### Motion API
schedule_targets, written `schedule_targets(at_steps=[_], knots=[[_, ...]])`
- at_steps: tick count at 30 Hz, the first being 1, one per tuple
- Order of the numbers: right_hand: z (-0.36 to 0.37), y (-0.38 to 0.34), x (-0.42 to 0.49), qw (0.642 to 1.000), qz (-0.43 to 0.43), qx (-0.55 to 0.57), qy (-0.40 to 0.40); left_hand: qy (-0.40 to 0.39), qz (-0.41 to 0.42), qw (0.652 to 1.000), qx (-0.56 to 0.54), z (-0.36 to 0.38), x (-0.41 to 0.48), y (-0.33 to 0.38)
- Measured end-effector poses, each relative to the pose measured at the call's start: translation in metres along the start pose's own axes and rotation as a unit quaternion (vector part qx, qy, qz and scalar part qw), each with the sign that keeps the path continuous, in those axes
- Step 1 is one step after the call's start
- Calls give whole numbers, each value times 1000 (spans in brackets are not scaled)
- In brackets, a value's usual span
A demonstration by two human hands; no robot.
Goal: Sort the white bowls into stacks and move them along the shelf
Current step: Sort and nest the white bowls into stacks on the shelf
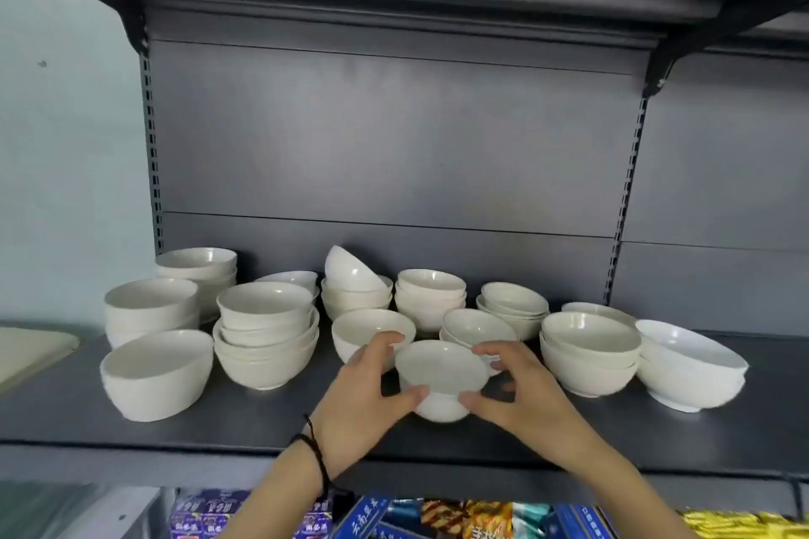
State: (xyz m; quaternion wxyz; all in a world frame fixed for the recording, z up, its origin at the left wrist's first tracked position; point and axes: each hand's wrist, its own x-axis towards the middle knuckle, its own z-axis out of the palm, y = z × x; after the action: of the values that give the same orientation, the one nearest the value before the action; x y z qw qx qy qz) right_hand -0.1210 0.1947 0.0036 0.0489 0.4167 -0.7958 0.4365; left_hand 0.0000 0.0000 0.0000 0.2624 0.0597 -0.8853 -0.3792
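We had a small white bowl (440, 368) at the front-middle of the shelf (262, 420), gripped btwn both hands. L hand (367, 385) curled round its left side, thumb on the near wall, fingers over the far rim. R hand (512, 389) did the same on the right. We couldn't tell if it sat on the shelf or was just off it. It may have been two nested, but it was too blurred to say.

Progress, as we judged it: approx halfway. Most bowls were already nested: back-left stack (197, 271), left stack (149, 311), centre-left stack (267, 333), back-centre stack (431, 293), right stack (586, 354). Several weren't tidy, though:
- a tipped bowl (350, 271) lay on its side atop the stack behind our L hand
- a leaning bowl (157, 376) sat alone front-left
- a big bowl (691, 363) tilted at the far right, just beside the right stack
- a single bowl (372, 328) stood just behind our L fingers

Left to do, prob.: nest the held bowl on a matching stack, right the tipped ones, check sizes, then shift the stacks along the shelf.
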Motion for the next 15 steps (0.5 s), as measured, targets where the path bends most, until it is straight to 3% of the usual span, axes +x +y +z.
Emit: schedule_targets(at_steps=[6,15], knots=[[17,21,13,1000,7,4,-6,-17,-39,994,-98,31,13,-19],[26,32,9,988,40,148,18,-23,-38,988,-147,36,12,-19]])
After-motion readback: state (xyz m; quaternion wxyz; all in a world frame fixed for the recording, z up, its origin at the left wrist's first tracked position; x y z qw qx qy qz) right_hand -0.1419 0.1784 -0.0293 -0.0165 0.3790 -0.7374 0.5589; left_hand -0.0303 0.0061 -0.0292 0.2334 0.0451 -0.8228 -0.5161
